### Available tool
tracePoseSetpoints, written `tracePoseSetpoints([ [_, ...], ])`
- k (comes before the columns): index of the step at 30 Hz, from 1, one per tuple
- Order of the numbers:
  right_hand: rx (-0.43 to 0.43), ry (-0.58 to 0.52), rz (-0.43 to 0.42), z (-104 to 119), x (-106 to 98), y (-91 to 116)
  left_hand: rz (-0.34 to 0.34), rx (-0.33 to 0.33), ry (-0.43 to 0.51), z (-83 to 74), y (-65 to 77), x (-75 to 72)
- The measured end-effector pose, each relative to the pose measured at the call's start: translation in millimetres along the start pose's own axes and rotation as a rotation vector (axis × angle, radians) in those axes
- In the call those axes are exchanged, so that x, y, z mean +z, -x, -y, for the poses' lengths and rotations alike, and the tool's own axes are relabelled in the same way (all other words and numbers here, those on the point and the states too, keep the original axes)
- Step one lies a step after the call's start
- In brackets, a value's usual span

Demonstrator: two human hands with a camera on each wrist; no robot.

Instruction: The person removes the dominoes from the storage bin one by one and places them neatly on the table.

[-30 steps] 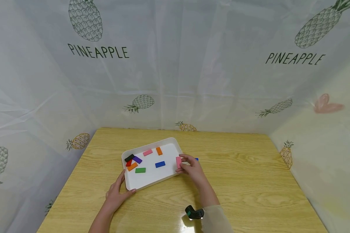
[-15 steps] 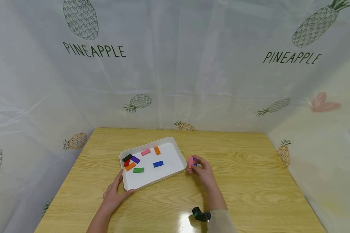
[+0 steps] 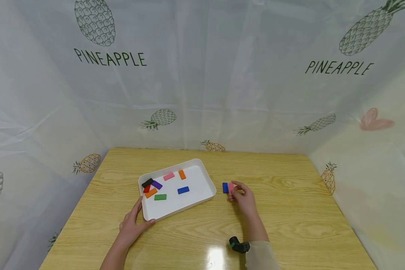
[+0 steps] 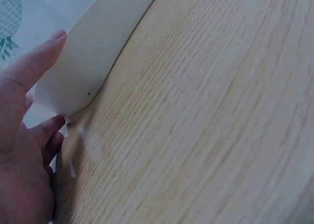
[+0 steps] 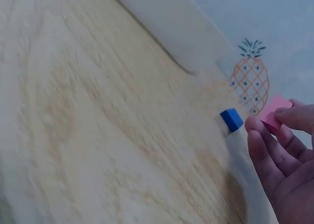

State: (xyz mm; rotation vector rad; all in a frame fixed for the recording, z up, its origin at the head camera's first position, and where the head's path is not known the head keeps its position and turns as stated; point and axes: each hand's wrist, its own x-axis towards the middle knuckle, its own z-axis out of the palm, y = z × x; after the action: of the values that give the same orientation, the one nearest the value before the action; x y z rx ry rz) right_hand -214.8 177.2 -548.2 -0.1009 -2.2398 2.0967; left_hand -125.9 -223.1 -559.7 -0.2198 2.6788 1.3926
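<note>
My right hand pinches a pink block between thumb and fingers, right of the tray. Just left of it, a blue block lies on the table; the right wrist view shows this blue block close to the fingertips holding the pink block. My left hand rests at the near left corner of the white tray, thumb on the front rim and fingers along the left side. In the left wrist view, the fairly straight fingers touch the tray wall.
Inside the tray, black, red, purple and orange blocks crowd the left end. Green, pink, orange and blue blocks lie apart. A pineapple-print curtain surrounds the wooden table.
My right hand has carried the pink block from over the tray's right edge rightward, past the blue block on the table, which now shows fully. My left hand stays at the tray corner.
</note>
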Motion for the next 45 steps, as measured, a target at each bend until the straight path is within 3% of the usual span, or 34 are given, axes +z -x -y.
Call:
tracePoseSetpoints([
  [9, 0.06, 0.119, -0.069, -7.7, -5.7, -13.3, 0.003, -0.009, 0.006, -2.0, 0.3, -1.0],
  [17, 0.052, 0.184, -0.064, -11.3, -5.3, -19.7, 0.003, -0.011, 0.014, -3.0, 0.3, -1.2],
  [25, 0.058, 0.325, -0.071, -13.6, -4.8, -21.4, 0.001, -0.007, 0.018, -3.2, -1.0, -0.1],
  [33, 0.099, 0.344, -0.081, -13.4, -2.8, -24.4, -0.003, -0.007, 0.016, -2.6, -0.8, -0.3],
  [45, 0.086, 0.431, -0.072, -10.5, -0.5, -27.3, -0.004, -0.008, 0.006, -2.9, 0.4, 0.0],
])
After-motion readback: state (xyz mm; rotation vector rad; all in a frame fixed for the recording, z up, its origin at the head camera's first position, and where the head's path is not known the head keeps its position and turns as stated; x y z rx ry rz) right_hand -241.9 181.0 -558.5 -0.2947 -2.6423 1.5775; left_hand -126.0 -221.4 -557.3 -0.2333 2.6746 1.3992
